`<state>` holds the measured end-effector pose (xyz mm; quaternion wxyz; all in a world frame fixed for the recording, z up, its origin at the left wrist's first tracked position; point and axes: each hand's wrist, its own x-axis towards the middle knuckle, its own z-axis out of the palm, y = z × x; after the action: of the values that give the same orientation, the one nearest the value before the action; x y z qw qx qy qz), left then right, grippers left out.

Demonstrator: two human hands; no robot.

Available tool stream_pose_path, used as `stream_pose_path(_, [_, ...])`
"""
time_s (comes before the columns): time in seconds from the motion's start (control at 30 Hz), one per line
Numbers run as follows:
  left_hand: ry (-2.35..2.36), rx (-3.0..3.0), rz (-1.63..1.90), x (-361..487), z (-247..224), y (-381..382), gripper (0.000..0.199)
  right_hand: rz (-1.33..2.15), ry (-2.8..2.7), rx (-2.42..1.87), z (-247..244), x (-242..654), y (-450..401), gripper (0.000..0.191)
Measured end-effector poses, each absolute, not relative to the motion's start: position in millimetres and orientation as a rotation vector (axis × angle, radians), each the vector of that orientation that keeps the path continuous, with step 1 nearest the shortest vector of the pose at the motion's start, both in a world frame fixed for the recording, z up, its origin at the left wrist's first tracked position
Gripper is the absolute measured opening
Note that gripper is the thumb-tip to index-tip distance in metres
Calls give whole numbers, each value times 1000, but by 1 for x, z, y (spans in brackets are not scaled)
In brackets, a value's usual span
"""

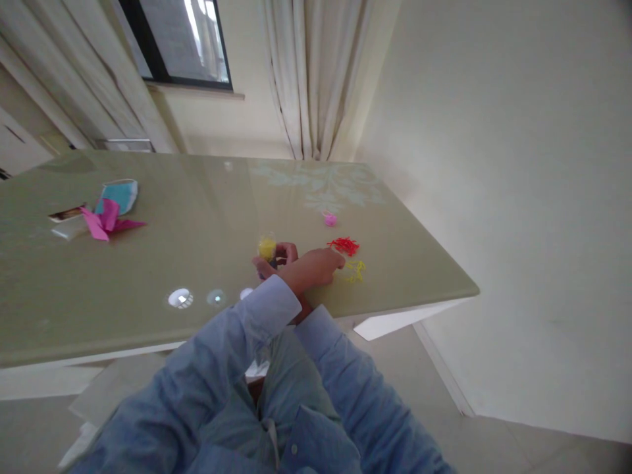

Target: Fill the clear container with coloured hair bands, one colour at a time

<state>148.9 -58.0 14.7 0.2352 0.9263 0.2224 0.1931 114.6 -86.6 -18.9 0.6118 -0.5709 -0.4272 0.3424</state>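
Note:
My forearms cross, the left one over the right. My left hand (pixel 320 267) is closed on the right side, fingers curled down beside a loose bunch of thin yellow pieces (pixel 355 270). Whether it pinches one of them is hidden. Just behind its fingertips lies a heap of thin red pieces (pixel 345 246). Farther left, my right hand (pixel 287 254) is wrapped around a small clear container (pixel 267 246) with yellow contents showing and something dark at its lower part. A small pink-purple item (pixel 330 219) rests behind the red heap.
A glossy green table (pixel 207 210) spreads before me, its right edge near a white wall (pixel 518 197). At the far left are a pink folded-paper shape (pixel 107 220), a light-blue face mask (pixel 118 196) and a small clear packet (pixel 70 228). Curtains (pixel 316 79) hang behind.

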Motion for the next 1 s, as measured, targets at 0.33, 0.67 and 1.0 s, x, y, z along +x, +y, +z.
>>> stream_pose_path(0.33, [590,2767,19,165,30,-54,23,803,-911,-1317,-36,106,-80,50])
stream_pose_path(0.67, [640,2857,-55,181,41,-62,29,831,-795,-1193,-46,104,-69,56])
stream_pose_path(1.0, [626,2864,-26,181,28,-53,28,836,-772,-1161,-45,103,-70,52])
